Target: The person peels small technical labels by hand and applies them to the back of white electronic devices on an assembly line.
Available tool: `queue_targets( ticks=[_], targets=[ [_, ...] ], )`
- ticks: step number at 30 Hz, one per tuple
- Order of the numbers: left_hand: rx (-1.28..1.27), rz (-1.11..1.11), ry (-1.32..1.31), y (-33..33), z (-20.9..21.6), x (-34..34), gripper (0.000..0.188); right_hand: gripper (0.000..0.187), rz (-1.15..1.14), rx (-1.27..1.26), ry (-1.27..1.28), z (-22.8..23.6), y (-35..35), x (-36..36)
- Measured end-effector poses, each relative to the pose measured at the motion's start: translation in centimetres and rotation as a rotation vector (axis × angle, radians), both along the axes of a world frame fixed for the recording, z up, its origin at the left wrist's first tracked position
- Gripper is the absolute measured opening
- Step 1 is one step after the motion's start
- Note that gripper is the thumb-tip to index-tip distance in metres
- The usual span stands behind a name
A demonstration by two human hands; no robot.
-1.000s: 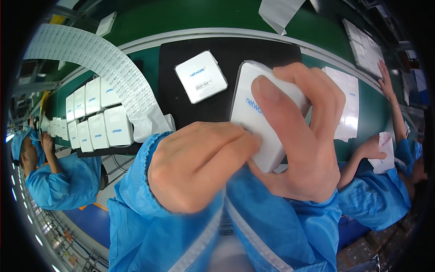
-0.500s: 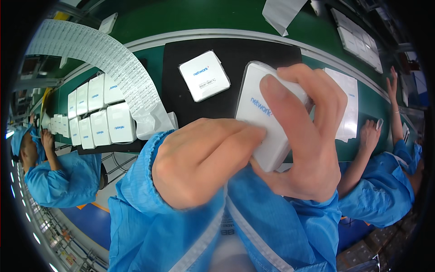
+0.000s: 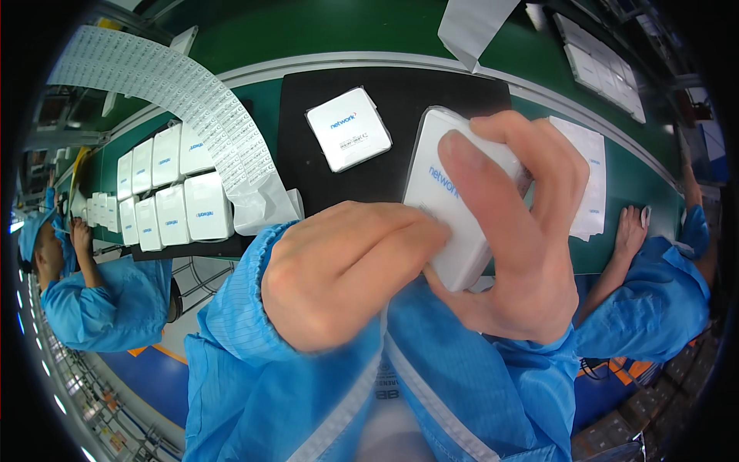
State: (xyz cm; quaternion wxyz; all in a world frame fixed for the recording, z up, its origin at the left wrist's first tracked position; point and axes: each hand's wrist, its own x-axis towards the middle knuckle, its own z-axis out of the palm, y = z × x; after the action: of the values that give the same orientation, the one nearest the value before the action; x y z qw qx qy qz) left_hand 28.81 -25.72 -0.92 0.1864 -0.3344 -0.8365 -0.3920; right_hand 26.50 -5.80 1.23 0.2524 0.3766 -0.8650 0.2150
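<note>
A white box with rounded corners, blue lettering and clear film (image 3: 454, 219) is tilted up in front of my chest. My right hand (image 3: 523, 231) grips it, the thumb across its face and the fingers around the far right edge. My left hand (image 3: 354, 269) is closed, its fingertips pressed to the lower left of the box's face. Whatever those fingertips may pinch is hidden. Beyond my hands, a second white box (image 3: 349, 129) lies face up on the black mat (image 3: 296, 165).
At left, a long strip of small printed labels (image 3: 192, 96) arches over two rows of white boxes (image 3: 171, 215). White sheets (image 3: 589, 177) lie to the right. Co-workers in blue sit at left (image 3: 108, 304) and right (image 3: 647, 300). A metal rail (image 3: 369, 58) runs behind the mat.
My hands and the held box have barely moved. The right co-worker's raised arm has lowered and drawn back, and the other hand now lies lower on the table.
</note>
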Motion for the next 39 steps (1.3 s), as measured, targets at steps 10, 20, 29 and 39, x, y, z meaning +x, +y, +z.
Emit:
queue_targets(
  ticks=[10,20,29,39],
  targets=[
    [0.011,0.093,-0.004,0.5,1.0,0.3,0.031,0.088,-0.053,0.005,-0.054,1.0,-0.4,0.5],
    [-0.052,-0.040,0.030,-0.2,0.7,0.0,0.035,0.084,-0.068,0.019,-0.054,1.2,-0.9,0.5],
    [-0.062,-0.043,-0.072,-0.3,1.0,-0.1,0.033,0.081,-0.006,-0.029,-0.010,0.8,-0.6,-0.2],
    [-0.055,-0.039,-0.071,-0.4,0.7,-0.4,0.031,0.086,0.043,-0.054,0.004,0.1,-0.4,-1.0]
  ],
)
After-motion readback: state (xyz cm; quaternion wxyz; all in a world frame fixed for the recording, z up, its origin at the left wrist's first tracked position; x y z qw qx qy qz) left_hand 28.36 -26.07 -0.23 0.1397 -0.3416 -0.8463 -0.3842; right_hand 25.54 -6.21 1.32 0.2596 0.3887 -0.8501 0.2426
